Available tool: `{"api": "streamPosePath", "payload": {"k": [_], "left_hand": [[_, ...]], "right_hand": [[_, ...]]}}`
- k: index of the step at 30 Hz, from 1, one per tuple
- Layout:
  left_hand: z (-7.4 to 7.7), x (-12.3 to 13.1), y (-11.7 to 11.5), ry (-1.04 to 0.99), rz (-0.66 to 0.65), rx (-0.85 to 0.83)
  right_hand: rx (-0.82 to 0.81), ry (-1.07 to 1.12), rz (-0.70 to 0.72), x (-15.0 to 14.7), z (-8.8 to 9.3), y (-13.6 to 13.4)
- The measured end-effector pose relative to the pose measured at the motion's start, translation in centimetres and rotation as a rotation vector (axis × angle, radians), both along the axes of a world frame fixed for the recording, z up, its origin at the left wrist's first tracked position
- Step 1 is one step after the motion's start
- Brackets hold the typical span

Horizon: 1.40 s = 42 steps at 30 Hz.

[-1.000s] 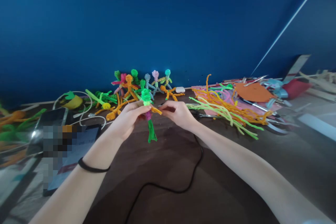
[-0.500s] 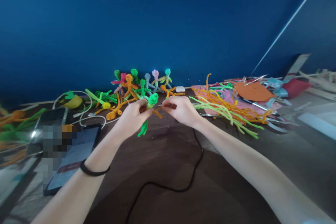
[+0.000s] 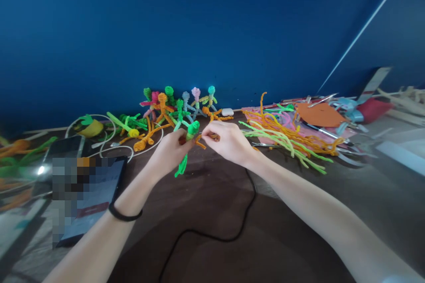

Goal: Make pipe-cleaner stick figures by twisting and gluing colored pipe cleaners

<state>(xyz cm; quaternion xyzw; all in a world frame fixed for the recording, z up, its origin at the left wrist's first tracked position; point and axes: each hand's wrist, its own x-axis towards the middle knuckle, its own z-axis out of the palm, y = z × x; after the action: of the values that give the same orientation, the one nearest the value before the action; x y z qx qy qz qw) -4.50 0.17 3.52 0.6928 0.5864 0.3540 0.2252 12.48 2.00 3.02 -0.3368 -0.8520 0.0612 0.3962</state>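
Head view, largest item first. Wall (image 3: 212, 26), blue: one, standing behind everything. Table (image 3: 282, 247), dark brown: one, bearing the stock. Hands: two. Left hand (image 3: 171, 152) is gripping one green-headed figure (image 3: 193, 128), which is leaning in the air above the table's middle, its green legs hanging below the fingers. Right hand (image 3: 230, 141) is bending thumb and finger together at the figure's orange limbs; whether these fingers are pinching a limb or only meeting beside it, cannot be told. Phone (image 3: 99, 190): one, lying at left, partly masked by blocks. Pink sheet (image 3: 350, 134): one, lying at right under orange stems (image 3: 299, 137) and pale green stems (image 3: 282, 138), which are overlapping too much for counting. Black cord (image 3: 226, 240): one, winding across the front. Orange cutout (image 3: 320, 115): one, resting among the tools. Upright figures (image 3: 179, 105): at least eight, standing near the wall. Lying figures (image 3: 141, 143): at least three, two orange and one green with a yellow head. Yellow piece with a green top (image 3: 92, 128): one, sitting by the white cable. Wristband, black (image 3: 124, 216): one, circling the left wrist. Container: one small white case (image 3: 227, 112), lying closed near the wall, its contents not showing.
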Motion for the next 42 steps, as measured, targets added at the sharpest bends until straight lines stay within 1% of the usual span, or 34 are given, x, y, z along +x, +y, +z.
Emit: {"api": "streamPosePath", "payload": {"k": [3,7,11,16,19,22,25,27,30,33,37,39,42], "left_hand": [[0.1,0.3,0.0,0.128,0.023,0.04],[0.3,0.5,-0.1,0.115,0.074,0.056],[0.3,0.5,-0.1,-0.017,0.083,0.04],[0.2,0.7,-0.1,-0.278,0.078,0.028],[0.0,0.6,0.0,-0.462,0.067,0.014],[-0.3,0.3,0.4,-0.598,0.045,-0.015],[-0.5,0.1,0.7,-0.662,0.02,-0.035],[-0.5,0.0,0.7,-0.669,-0.013,-0.05],[-0.2,-0.1,0.5,-0.637,-0.065,-0.075],[0.2,0.0,0.1,-0.49,-0.061,-0.071],[0.9,0.1,-0.3,-0.2,-0.066,-0.057],[1.1,0.1,-0.3,-0.089,-0.079,-0.038],[1.1,0.2,-0.3,0.049,-0.065,0.004]], "right_hand": [[0.029,-0.033,0.007,-0.5,0.0,-0.7],[0.085,-0.041,0.006,-1.1,-0.4,-1.3],[0.137,0.02,0.018,-1.4,-1.2,-1.5],[0.113,0.107,0.086,-1.8,-2.4,-1.6],[0.057,0.187,0.15,-2.0,-2.8,-1.5],[-0.076,0.293,0.152,-1.9,-3.0,-1.1],[-0.256,0.385,0.126,-1.7,-3.2,-0.5],[-0.346,0.423,0.127,-1.5,-3.4,-0.1],[-0.407,0.435,0.125,-1.3,-3.4,0.4],[-0.403,0.407,0.103,-1.0,-3.2,0.7],[-0.308,0.332,0.045,-0.5,-2.7,1.1],[-0.243,0.289,0.009,-0.2,-2.4,1.3],[-0.176,0.257,-0.036,0.1,-1.9,1.5]]}}
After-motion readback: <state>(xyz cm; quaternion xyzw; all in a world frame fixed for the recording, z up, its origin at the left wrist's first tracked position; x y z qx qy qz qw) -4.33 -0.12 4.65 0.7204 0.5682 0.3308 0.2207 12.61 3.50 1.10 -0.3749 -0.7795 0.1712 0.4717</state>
